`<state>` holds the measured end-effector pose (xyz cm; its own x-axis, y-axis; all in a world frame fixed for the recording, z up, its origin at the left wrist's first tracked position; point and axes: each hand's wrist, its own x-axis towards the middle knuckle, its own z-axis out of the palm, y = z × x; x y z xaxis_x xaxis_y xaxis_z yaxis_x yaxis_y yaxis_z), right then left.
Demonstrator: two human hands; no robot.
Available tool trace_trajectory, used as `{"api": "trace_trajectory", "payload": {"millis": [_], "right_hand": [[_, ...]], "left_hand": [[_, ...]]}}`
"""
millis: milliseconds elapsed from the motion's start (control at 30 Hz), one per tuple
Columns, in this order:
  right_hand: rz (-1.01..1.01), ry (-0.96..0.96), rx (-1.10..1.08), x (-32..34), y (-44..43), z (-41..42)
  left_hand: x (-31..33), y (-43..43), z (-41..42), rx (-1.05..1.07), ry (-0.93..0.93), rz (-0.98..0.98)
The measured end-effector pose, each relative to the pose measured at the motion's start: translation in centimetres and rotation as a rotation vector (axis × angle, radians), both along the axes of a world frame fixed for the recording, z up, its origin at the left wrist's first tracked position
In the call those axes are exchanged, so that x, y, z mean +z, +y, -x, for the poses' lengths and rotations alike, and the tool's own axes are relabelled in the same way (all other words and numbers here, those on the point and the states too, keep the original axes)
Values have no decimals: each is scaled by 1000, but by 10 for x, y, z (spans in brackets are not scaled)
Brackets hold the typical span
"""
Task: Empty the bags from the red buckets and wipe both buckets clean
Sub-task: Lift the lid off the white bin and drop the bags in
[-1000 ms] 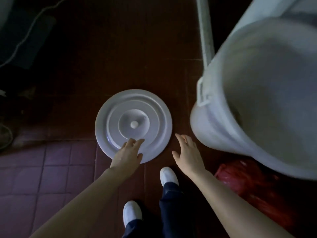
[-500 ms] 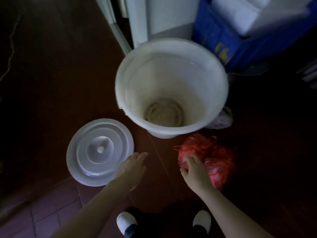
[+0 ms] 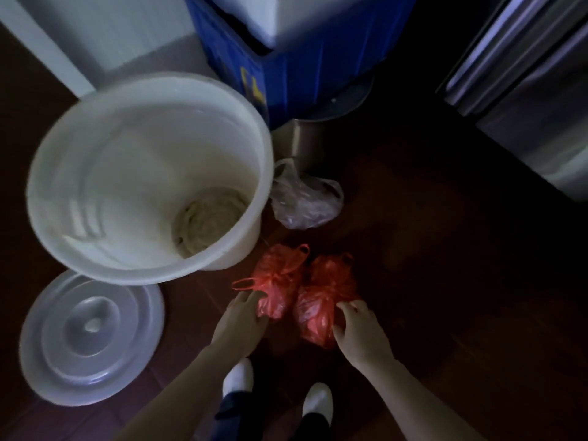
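L hand (image 3: 240,316): my fingers lie near straight on L red bag (image 3: 276,291), touching, not closed round it.
R hand (image 3: 359,332): my fingers curl over R red bag (image 3: 321,307), gripping its side.
Bags: thin crinkly shiny plastic, handles knotted; side by side on dark floor (image 3: 445,281), edges touching.
White bucket (image 3: 127,170): just left of bags, upright, grimy btm.

Both forearms are bare and reach forward and down. Left hand (image 3: 241,318): palm down, fingers near straight, tips resting on the left red bag (image 3: 276,281). Right hand (image 3: 361,329): level with the left and near it, knuckles up. Its fingers curl over the right red bag (image 3: 321,300), thumb against the bag's near side.
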<state>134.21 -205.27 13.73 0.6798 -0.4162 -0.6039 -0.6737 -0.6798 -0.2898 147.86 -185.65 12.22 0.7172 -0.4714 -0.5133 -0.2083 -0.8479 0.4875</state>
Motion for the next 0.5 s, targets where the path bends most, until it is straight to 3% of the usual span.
{"api": "trace_trajectory", "payload": {"millis": [133, 200, 267, 500], "right_hand": [[-20, 27, -77, -30, -16, -5], [-25, 28, -118, -53, -20, -13], [-17, 38, -135, -86, -23, -25], [-21, 147, -204, -225, -29, -45]], "left_hand": [[-42, -25, -10, -72, 1, -80], [-71, -31, -21, -206, -25, -159], [-106, -40, -34, -342, -46, -238], [-235, -69, -59, -489, -63, -458]]}}
